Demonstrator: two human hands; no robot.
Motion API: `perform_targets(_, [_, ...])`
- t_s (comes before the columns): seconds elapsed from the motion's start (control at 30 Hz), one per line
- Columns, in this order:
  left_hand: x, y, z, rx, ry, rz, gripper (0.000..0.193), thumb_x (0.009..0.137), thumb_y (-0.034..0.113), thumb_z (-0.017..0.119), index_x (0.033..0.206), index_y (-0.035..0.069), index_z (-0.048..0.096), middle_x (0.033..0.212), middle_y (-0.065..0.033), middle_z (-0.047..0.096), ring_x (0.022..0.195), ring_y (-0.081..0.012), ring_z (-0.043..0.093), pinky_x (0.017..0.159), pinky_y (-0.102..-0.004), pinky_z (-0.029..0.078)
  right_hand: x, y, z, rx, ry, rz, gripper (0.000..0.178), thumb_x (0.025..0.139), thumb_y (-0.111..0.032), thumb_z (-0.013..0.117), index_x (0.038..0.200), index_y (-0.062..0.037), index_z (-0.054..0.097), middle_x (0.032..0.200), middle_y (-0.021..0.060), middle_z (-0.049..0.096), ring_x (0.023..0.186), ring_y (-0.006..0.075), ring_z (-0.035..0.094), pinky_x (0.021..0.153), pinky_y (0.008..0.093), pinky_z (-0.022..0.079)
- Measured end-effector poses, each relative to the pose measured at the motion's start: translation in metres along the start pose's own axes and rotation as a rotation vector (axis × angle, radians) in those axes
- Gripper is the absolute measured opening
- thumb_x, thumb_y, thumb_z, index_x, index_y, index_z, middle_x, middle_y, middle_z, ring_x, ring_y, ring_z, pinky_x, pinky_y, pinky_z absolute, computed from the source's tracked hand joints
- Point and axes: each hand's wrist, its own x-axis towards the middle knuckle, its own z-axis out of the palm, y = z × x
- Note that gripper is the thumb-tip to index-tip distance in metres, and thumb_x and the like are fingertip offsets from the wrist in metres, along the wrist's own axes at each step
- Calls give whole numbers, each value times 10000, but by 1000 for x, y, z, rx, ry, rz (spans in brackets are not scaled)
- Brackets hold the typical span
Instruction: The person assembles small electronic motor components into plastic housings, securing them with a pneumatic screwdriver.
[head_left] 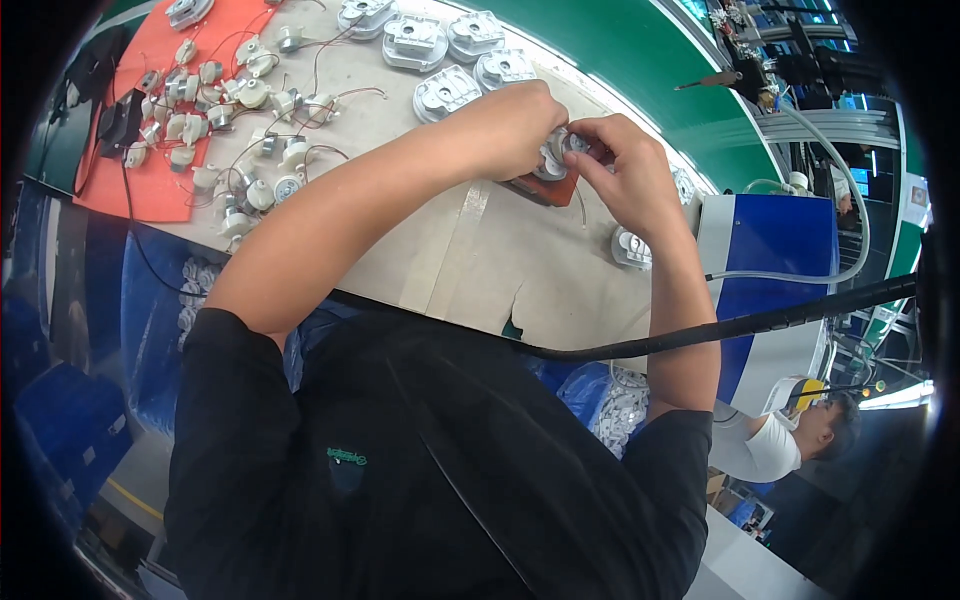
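Observation:
A grey-white plastic housing (551, 165) rests on a reddish-brown block (550, 191) at the table's middle. My left hand (520, 128) is closed at the housing's left side, its fingertips partly hidden behind the back of the hand. From the right, my right hand (628, 172) pinches a small round pale part (574, 144) over the housing with thumb and forefinger. What kind of part it is cannot be made out. A thin wire (583, 208) sticks out just below the block.
Several white housings (415, 42) stand beyond my left forearm; another housing (630, 248) lies near my right forearm. Small motors (255, 93) with wires cover a red sheet (150, 200) at left. A black cable (620, 347) crosses before my right arm. A person (775, 440) is at far right.

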Motion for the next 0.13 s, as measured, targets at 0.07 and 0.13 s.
perform_targets(0.07, [2,-2,1,-33,-14,-15,448,780,18,779,1218,23,685,1127,-190,628,1056,-380,631,902,-445,522,2,-4,0,-13,-22,39,295,836,-118,775,1104,-1,732,980,187,699,840,302,691,766,384,543])
perform_targets(0.13, [3,-5,1,-63,-29,-31,446,787,8,769,1225,27,684,1135,-193,630,1056,-382,634,901,-447,523,7,-9,1,-61,-47,89,305,841,-136,777,1114,-5,734,992,200,703,858,308,701,773,387,546])
